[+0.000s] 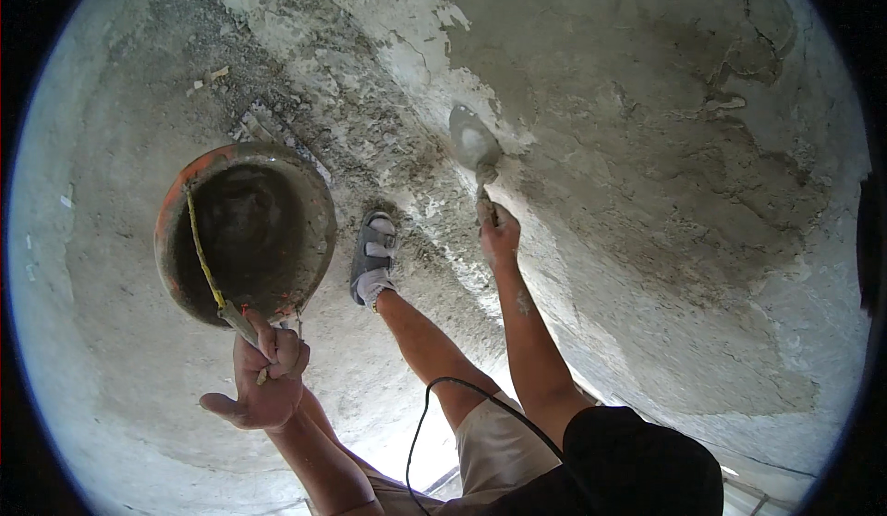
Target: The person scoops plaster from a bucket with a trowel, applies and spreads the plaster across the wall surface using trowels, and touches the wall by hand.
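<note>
My left hand (pixel 268 376) has its fingers hooked round the handle (pixel 238 320) of a round, orange-rimmed bucket (pixel 323 206), the thumb sticking out to the side. Yellow cord or wrapping runs along that handle over the bucket's mouth. Inside lies wet grey mortar (pixel 245 211), spread up the walls. My right hand (pixel 500 231) is closed on a trowel (pixel 487 176), whose blade carries a smear of wet grey mortar. The blade overlaps the lower part of the wall; whether it touches the surface I cannot tell.
A rough wall (pixel 628 146) with patchy plaster rises on the right. Crumbled mortar (pixel 342 91) lies along its foot, with a flat, splattered strip (pixel 263 123) beyond the bucket. My sandalled foot (pixel 374 253) stands between bucket and wall. A black cable (pixel 430 396) loops over my lap.
</note>
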Demonstrator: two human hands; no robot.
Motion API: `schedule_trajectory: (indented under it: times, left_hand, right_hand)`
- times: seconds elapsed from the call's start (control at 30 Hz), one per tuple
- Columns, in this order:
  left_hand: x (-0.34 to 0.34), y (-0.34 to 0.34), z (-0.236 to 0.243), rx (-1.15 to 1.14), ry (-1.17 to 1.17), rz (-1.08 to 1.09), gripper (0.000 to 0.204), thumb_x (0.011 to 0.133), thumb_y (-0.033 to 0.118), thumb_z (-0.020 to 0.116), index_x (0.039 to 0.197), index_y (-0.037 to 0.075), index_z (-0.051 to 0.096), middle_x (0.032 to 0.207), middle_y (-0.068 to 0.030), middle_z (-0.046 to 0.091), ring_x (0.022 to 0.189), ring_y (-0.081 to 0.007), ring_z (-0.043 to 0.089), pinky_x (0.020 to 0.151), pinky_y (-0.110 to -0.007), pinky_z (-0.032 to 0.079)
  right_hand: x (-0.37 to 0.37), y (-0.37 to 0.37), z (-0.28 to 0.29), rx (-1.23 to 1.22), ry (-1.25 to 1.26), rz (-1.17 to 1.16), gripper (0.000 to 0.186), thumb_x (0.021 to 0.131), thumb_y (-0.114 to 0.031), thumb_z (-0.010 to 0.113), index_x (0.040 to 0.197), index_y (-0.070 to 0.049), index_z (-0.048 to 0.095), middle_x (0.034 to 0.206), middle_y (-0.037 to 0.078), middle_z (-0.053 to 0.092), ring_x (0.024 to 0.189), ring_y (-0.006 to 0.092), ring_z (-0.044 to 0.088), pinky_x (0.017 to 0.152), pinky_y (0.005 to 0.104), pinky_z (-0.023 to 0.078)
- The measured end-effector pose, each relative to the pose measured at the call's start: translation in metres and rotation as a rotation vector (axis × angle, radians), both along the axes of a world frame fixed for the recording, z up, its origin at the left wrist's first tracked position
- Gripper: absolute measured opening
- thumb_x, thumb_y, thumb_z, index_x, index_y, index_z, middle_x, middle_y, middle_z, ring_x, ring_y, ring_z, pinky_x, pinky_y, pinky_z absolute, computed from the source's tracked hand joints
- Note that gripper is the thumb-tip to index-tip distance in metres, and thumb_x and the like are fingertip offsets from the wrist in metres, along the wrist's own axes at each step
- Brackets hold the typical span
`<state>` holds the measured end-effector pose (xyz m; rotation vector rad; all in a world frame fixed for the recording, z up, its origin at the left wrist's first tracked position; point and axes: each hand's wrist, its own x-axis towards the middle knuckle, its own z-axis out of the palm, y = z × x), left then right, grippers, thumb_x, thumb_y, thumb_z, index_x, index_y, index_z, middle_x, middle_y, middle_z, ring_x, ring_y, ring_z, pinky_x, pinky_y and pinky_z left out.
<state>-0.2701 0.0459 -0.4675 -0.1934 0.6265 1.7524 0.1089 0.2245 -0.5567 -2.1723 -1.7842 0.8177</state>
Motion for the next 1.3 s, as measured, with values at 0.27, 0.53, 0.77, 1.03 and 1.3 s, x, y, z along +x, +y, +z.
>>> schedule_trajectory:
  times: [0.27,0.53,0.77,1.03,1.3]
  left_hand:
    - [-0.003,-0.004,-0.002,0.038,-0.023,-0.009,0.092,0.062,0.090,0.047,0.094,0.005,0.038,0.062,0.0073,0.028,0.049,-0.0030,0.018,0.044,-0.020,0.015]
    - [0.000,0.002,0.003,-0.021,0.024,-0.043,0.092,0.061,0.091,0.046,0.094,0.006,0.037,0.061,0.0075,0.027,0.049,-0.0032,0.018,0.044,-0.021,0.014]
    - [0.001,0.002,0.003,-0.063,0.002,-0.001,0.090,0.062,0.091,0.046,0.092,0.007,0.037,0.060,0.0073,0.028,0.048,-0.0030,0.018,0.044,-0.021,0.014]
    - [0.003,0.005,0.000,-0.008,-0.012,-0.020,0.091,0.061,0.090,0.048,0.093,0.005,0.038,0.060,0.0072,0.029,0.048,-0.0028,0.017,0.043,-0.020,0.014]
    - [-0.012,-0.027,0.000,-0.057,0.035,-0.118,0.103,0.055,0.099,0.029,0.093,0.005,0.041,0.062,0.0073,0.029,0.051,-0.0044,0.025,0.045,-0.021,0.017]
  right_hand:
    - [-0.037,-0.028,0.039,0.149,0.094,-0.040,0.022,0.089,-0.018,0.061,0.098,0.002,0.062,0.065,0.001,0.055,0.057,0.0085,0.046,0.052,0.0272,0.039]
    - [-0.057,0.011,0.055,0.104,0.224,-0.036,0.023,0.092,-0.024,0.059,0.088,-0.002,0.062,0.068,-0.002,0.053,0.058,0.0052,0.045,0.051,0.0218,0.037]
    - [-0.050,-0.002,0.015,0.008,-0.037,-0.001,0.029,0.090,-0.030,0.062,0.086,-0.001,0.063,0.061,-0.001,0.053,0.052,0.0073,0.047,0.048,0.0257,0.038]
    - [-0.057,0.030,0.004,0.328,-0.320,0.139,0.027,0.085,-0.026,0.065,0.096,-0.001,0.064,0.070,0.017,0.062,0.059,0.0277,0.058,0.060,0.0349,0.046]
    - [-0.007,-0.089,-0.009,-0.263,0.004,-0.184,0.029,0.086,-0.030,0.066,0.090,-0.001,0.063,0.063,0.004,0.055,0.056,0.0116,0.052,0.050,0.0286,0.042]
